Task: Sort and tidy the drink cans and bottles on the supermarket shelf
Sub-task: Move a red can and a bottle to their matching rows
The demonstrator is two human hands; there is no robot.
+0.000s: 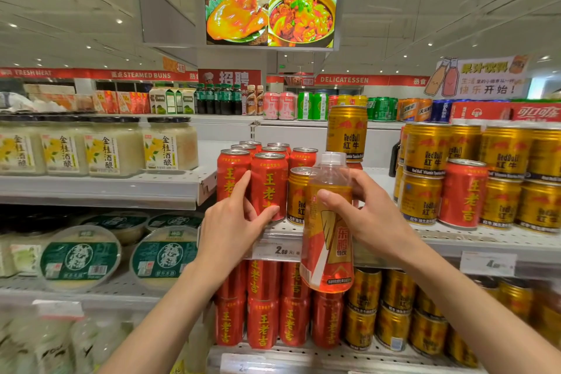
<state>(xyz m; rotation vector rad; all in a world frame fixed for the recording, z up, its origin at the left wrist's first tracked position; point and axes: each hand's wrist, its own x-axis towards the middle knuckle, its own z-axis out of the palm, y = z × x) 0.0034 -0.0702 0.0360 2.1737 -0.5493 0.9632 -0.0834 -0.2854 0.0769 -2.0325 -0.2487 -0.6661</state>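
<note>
My right hand [368,215] grips a clear bottle of orange drink [329,240] with a white cap, held in the air before the middle shelf [455,240]. My left hand [233,222] rests its fingers around the front red can [269,185] in a cluster of tall red cans. A gold Red Bull can [299,196] stands right behind the bottle, and another gold can [347,129] sits stacked higher up. A lone red can [463,193] stands among the stacked gold cans [425,173] on the right.
Jars of rice wine [112,146] fill the left shelf, with round green-lidded tubs [80,256] below. The lower shelf holds red cans [262,307] and gold cans [394,313]. A price tag [277,249] hangs on the shelf edge. Assorted drinks line the top.
</note>
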